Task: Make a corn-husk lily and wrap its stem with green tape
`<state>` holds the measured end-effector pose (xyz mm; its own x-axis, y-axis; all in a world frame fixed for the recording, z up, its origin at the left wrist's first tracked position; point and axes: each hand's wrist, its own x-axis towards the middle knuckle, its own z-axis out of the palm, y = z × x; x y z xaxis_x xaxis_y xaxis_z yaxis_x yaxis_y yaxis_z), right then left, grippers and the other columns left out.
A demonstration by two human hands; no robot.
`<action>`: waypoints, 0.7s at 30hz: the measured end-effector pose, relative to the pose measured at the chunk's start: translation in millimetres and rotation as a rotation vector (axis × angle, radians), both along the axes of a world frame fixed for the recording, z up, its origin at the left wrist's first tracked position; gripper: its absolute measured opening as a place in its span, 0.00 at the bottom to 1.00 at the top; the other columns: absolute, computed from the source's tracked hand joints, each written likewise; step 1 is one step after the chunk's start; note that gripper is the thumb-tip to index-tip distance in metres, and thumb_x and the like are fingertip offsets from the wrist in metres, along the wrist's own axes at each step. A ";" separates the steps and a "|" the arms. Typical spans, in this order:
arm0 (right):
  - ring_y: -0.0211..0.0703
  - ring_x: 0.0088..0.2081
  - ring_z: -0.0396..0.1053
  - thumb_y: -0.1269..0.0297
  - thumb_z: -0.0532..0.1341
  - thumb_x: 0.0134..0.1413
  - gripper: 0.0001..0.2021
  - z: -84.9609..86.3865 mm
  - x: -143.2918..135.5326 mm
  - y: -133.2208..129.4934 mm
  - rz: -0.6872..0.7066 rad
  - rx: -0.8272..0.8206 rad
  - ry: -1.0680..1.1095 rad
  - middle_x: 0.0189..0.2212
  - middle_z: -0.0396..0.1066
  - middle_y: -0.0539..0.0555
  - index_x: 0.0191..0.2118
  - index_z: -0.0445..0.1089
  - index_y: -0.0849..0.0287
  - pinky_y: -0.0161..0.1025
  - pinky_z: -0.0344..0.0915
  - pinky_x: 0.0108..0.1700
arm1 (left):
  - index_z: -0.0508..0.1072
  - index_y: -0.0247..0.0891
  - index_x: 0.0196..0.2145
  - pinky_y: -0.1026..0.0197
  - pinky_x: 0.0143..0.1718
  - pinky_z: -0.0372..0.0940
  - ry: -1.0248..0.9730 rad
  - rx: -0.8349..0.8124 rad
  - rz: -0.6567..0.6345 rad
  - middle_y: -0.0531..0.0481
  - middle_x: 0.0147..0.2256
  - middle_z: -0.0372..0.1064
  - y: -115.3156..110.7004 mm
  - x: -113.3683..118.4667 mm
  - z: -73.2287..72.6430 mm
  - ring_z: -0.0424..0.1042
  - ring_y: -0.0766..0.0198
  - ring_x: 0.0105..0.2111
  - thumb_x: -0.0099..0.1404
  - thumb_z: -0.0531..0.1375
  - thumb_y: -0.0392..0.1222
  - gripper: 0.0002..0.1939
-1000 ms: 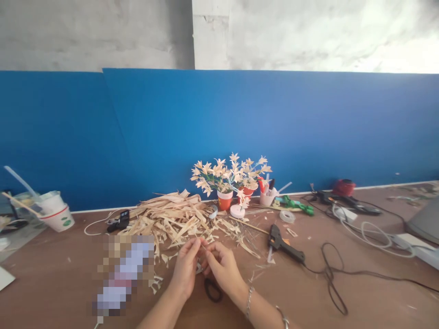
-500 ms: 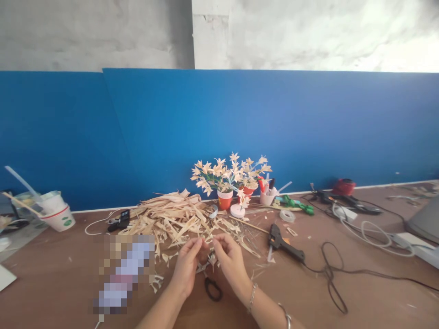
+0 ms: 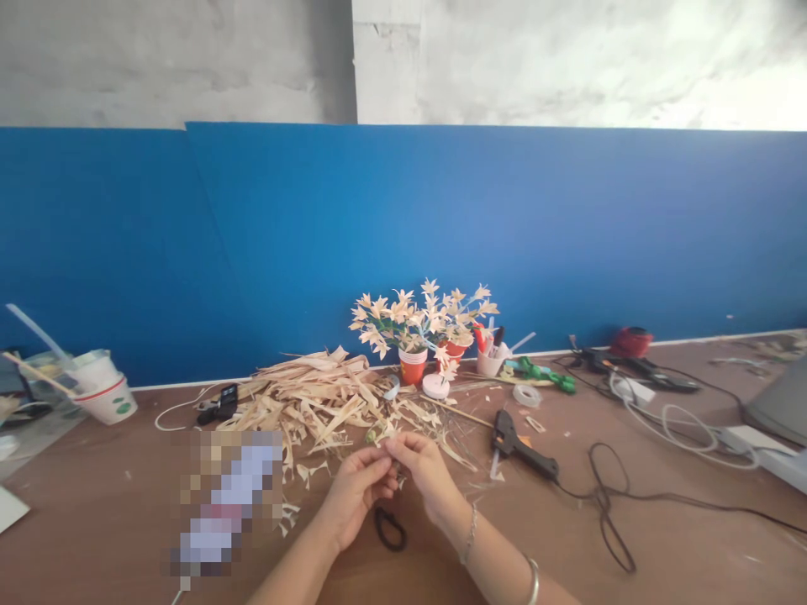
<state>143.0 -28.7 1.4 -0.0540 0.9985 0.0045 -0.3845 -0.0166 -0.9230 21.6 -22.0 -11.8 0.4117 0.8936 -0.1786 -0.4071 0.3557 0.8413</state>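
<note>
My left hand (image 3: 358,494) and my right hand (image 3: 424,472) meet above the near middle of the table, thumbs and fingertips pinched together. What they hold is small and mostly covered by the fingers. Just beyond the fingertips show a small greenish round bit (image 3: 371,436) and pale petal-like tips; whether these are in the grip I cannot tell. A heap of dry husk strips (image 3: 315,386) lies behind my hands. Past it, pale husk flowers (image 3: 403,313) stand in a red-and-white cup (image 3: 413,368). Below my hands lies a black ring-shaped item (image 3: 391,531).
A black glue gun (image 3: 526,454) with its cord lies to the right. Nearby are a roll of tape (image 3: 527,396), a cup of tools (image 3: 490,361) and a white power strip (image 3: 766,454). Paper cups (image 3: 108,399) stand at far left. A blue partition (image 3: 441,210) closes the back.
My hands, slightly apart before, have come together, with the right fingertips now against the left ones. A greenish round bit now shows beyond the fingers.
</note>
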 end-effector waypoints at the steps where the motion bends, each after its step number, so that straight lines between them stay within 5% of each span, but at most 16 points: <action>1: 0.31 0.17 0.58 0.56 0.66 0.39 0.14 -0.9 0.2 0.6 -0.002 -0.007 0.005 0.15 0.63 0.46 0.21 0.67 0.63 0.29 0.54 0.19 | 0.72 0.31 0.28 0.71 0.20 0.58 0.022 0.011 -0.001 0.52 0.24 0.68 0.3 -0.3 -0.2 0.66 0.73 0.20 0.50 0.66 0.40 0.10; 10: 0.31 0.18 0.57 0.53 0.66 0.39 0.17 -0.6 -0.2 1.0 -0.065 -0.036 -0.014 0.14 0.62 0.47 0.21 0.66 0.63 0.29 0.53 0.21 | 0.69 0.33 0.25 0.71 0.10 0.34 0.199 0.033 -0.011 0.51 0.25 0.70 3.6 -1.0 -4.2 0.56 0.78 0.12 0.50 0.64 0.45 0.12; 21: 0.31 0.18 0.56 0.53 0.66 0.37 0.16 6.0 -1.7 -2.5 -0.078 -0.039 0.014 0.15 0.61 0.46 0.21 0.66 0.62 0.30 0.54 0.22 | 0.69 0.32 0.24 0.70 0.13 0.33 0.167 0.082 0.027 0.52 0.23 0.70 1.7 0.3 -2.4 0.51 0.81 0.11 0.51 0.63 0.44 0.11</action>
